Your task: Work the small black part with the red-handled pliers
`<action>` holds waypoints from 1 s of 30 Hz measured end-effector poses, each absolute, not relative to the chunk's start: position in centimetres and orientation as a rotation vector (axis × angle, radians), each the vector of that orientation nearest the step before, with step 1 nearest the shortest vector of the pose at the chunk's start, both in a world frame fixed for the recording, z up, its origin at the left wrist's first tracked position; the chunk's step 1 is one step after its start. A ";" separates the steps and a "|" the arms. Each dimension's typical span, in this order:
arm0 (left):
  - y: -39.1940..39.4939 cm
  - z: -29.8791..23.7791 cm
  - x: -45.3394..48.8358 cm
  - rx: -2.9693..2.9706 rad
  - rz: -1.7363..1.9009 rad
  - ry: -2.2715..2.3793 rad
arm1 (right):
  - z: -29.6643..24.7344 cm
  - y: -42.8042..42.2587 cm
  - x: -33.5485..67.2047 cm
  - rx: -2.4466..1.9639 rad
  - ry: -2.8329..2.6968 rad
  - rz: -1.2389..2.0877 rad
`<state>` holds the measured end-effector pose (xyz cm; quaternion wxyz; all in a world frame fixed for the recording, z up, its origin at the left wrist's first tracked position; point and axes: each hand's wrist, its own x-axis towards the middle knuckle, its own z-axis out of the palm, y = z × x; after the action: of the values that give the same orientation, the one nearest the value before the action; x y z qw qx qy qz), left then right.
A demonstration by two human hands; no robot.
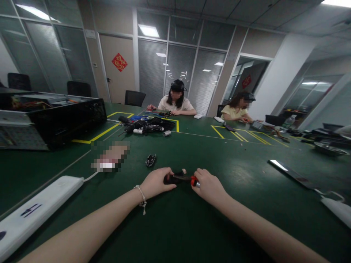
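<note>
My left hand (157, 181), wearing a light string bracelet, grips a small black part (170, 179) between thumb and fingers. Wrapped round a red-handled tool (194, 181) is my right hand (210, 185). The tool looks like pliers, and its dark metal end reaches left to the black part; whether it bites on it I cannot tell. Just behind them lies a small pale piece (184, 171). A small black and silver part (150, 160) rests on the table beyond my left hand.
A pile of black cables and parts (149, 125) sits farther back. At left are an open computer case (68, 118), a phone and a white power bank (41, 206). Another phone (290, 173) lies at right. Two people (177, 102) sit across the green table (131, 233).
</note>
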<state>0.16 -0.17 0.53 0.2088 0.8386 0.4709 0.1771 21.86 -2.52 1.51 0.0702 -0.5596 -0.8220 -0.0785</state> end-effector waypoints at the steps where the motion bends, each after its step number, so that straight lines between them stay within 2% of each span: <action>1: -0.2 0.6 0.2 2.329 0.490 1.313 | 1.5 -2.5 21.9 -1.686 -2.468 -0.228; 30: -0.1 0.4 0.0 2.388 0.525 1.275 | 1.2 -2.6 21.8 -1.613 -2.460 -0.339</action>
<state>0.05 -0.08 0.36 0.1909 0.8500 0.4539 0.1869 21.80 -2.56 1.21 0.0901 -0.5424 -0.8274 -0.1140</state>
